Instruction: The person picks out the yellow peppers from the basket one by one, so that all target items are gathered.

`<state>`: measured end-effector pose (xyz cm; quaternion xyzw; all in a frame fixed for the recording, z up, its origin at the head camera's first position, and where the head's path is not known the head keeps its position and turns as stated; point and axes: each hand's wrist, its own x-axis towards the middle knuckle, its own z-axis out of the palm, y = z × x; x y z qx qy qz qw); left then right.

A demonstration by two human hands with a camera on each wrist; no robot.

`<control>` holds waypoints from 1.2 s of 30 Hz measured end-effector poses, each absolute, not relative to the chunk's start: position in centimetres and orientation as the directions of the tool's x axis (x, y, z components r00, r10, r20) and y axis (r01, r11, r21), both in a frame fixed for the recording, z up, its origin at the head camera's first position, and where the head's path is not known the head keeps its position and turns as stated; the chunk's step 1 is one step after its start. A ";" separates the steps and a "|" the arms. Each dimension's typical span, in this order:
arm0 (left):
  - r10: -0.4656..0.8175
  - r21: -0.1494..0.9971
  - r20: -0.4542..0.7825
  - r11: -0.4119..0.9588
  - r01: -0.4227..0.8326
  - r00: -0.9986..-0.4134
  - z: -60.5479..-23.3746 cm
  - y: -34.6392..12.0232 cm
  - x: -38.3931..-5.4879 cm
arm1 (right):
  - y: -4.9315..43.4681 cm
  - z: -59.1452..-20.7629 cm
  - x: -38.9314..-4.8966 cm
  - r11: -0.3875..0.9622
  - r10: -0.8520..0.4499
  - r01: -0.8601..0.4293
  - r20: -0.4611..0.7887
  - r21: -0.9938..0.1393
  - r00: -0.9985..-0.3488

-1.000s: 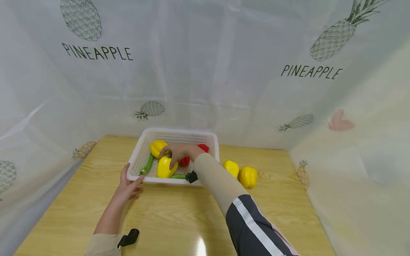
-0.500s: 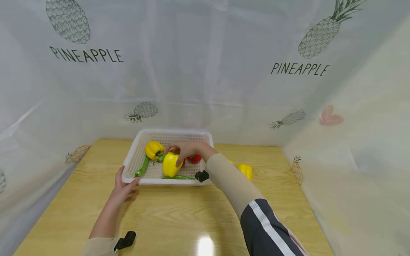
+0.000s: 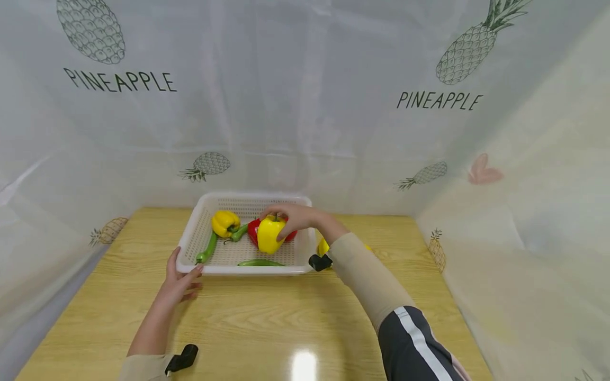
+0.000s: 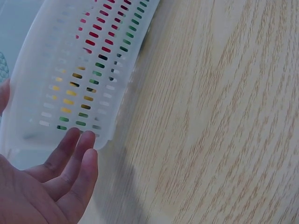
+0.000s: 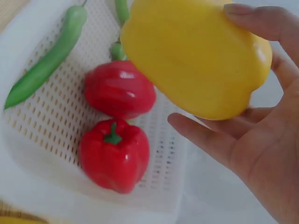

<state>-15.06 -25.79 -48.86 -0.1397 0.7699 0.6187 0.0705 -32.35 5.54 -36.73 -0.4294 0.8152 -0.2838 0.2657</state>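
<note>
Above the white plastic basket (image 3: 302,256), my right hand (image 3: 297,218) holds a yellow bell pepper (image 3: 270,235) between thumb and fingers. In the right wrist view, the same yellow bell pepper (image 5: 196,56) is raised over two red bell peppers (image 5: 117,154). At the basket's near left corner is my left hand (image 3: 177,280), its thumb on the rim and its index finger along the left side. The left wrist view shows the other fingers (image 4: 77,172) loosely bent by the perforated wall. Inside lie another yellow bell pepper (image 3: 225,223) and green chili peppers (image 3: 261,262).
Yellow bell peppers (image 3: 323,247) stand on the wooden table (image 3: 267,323) right of the basket, partly hidden by my right sleeve. A pale sheet (image 3: 267,106) printed with pineapples hangs behind the table and along its sides.
My right hand has lifted the yellow bell pepper off the basket floor and moved it right, toward the red bell peppers. The left hand keeps its place at the corner.
</note>
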 end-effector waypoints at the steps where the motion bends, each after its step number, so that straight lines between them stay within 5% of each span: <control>1: -0.126 0.933 -0.283 0.196 -0.303 -0.951 -48.9 -25.8 -15.1 | 5.9 -36.7 -32.3 0.456 -0.856 -0.550 -0.175 -0.700 -0.487; 10: -0.135 0.930 -0.289 0.197 -0.311 -0.948 -48.8 -25.8 -15.6 | 10.0 -36.4 -31.3 0.355 -0.871 -0.522 -0.072 -0.775 -0.485; 36: -0.126 0.931 -0.298 0.181 -0.317 -0.946 -49.0 -25.8 -15.5 | 20.7 -38.5 -27.7 0.465 -0.715 -0.388 -0.079 -0.796 -0.694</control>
